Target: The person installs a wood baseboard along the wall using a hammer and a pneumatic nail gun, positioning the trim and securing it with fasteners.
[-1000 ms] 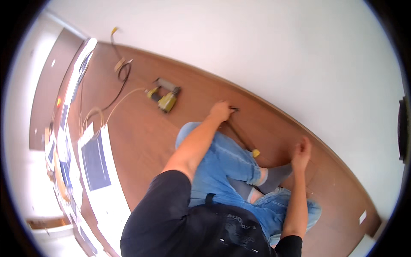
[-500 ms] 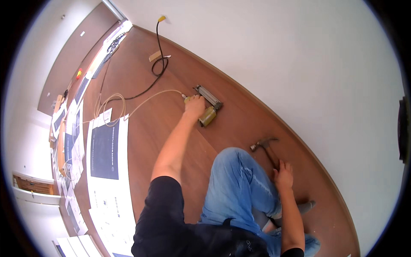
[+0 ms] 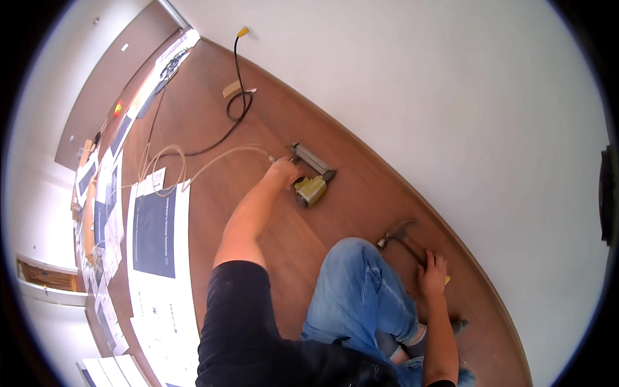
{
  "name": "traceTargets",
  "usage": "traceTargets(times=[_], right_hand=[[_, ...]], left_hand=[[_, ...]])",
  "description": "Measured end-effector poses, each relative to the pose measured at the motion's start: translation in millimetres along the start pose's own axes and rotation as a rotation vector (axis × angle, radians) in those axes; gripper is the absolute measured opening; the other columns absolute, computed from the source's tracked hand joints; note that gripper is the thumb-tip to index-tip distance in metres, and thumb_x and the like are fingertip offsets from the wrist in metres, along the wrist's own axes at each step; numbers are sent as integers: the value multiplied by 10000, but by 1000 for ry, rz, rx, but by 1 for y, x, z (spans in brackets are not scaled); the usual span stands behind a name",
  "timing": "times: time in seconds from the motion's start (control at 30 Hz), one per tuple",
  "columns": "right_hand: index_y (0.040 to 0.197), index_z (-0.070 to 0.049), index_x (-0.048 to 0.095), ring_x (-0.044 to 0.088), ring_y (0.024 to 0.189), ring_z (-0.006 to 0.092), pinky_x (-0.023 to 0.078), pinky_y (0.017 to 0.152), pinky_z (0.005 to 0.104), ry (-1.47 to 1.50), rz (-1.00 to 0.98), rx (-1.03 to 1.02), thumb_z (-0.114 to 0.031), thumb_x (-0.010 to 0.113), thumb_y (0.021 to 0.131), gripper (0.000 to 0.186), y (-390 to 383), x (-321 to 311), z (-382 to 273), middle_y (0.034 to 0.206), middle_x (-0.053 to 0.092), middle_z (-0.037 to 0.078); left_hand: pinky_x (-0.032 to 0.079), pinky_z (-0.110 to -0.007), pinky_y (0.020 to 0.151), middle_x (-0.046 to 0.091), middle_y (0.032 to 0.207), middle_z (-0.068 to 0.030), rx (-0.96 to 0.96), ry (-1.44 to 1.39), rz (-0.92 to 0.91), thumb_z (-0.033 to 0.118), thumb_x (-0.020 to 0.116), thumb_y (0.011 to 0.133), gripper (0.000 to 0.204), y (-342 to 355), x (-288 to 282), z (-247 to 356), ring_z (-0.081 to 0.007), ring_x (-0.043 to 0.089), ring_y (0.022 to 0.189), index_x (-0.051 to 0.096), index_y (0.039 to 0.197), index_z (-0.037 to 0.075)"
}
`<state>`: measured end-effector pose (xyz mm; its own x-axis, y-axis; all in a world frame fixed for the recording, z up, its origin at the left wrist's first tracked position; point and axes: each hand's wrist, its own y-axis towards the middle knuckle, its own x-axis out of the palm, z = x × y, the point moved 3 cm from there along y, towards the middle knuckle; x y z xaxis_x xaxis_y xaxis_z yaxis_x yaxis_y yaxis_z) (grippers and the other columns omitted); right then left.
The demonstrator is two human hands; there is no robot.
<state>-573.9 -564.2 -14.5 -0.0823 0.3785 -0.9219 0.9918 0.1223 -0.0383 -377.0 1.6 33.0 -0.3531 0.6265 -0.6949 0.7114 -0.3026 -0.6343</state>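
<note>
My left hand is closed around the grip of a pneumatic nail gun, which lies on the brown wood floor with its long grey magazine toward the wall. A pale air hose joins the tool beside my fingers. Down to the right, close to my bent knee, a claw hammer rests on the floor. Across its handle lies my right hand, with the fingers stretched out and slightly apart. The yellow end of the handle pokes out past the hand, which hides part of the handle.
A white wall with a brown skirting strip runs along the right. A black cord drops from a yellow plug and loops on the floor. Printed sheets cover the left. A small cardboard piece lies near the cord.
The hammer's handle has turned and now lies lower on the floor, its yellow end showing. My right fingers have straightened over it. My left hand stays on the nail gun, which has tilted slightly.
</note>
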Motion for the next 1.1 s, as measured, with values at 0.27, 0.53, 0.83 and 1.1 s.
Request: traceTargets(times=[0.27, 0.53, 0.83, 1.1], right_hand=[[1390, -41, 586, 523, 1286, 434, 442, 1094, 517, 169, 140, 13, -136, 720, 931, 488, -65, -56, -15, 1426, 538, 224], [1436, -9, 517, 573, 1296, 297, 464, 1092, 420, 1210, 85, 13, -137, 632, 1036, 436, -130, -79, -165, 1368, 603, 180], [1435, -30, 505, 544, 1271, 164, 437, 1096, 362, 1812, 1000, 139, -263, 517, 1125, 388, -208, -159, -86, 1382, 584, 74], [1218, -11, 557, 668, 1013, 284, 550, 957, 467, 1968, 1670, 291, -318, 543, 1094, 332, -307, -194, 45, 1105, 664, 130]], left_hand=[[570, -479, 899, 695, 1227, -163, -117, -439, 273, 487, 743, 911, 584, -121, -89, 86, -360, 717, 1036, 641, 1258, 30], [551, -454, 817, 655, 1054, -163, 85, -674, 862, 413, 770, 895, 522, -197, -249, 248, -356, 679, 937, 624, 1200, 16], [503, -345, 798, 630, 973, -67, 825, -186, 1204, 178, 632, 853, 353, -232, -393, 463, -221, 646, 811, 646, 1171, 26], [454, -383, 928, 641, 1199, -78, 1313, -115, 1090, 214, 714, 855, 458, -221, -440, 570, -218, 631, 1115, 654, 1284, 63]])
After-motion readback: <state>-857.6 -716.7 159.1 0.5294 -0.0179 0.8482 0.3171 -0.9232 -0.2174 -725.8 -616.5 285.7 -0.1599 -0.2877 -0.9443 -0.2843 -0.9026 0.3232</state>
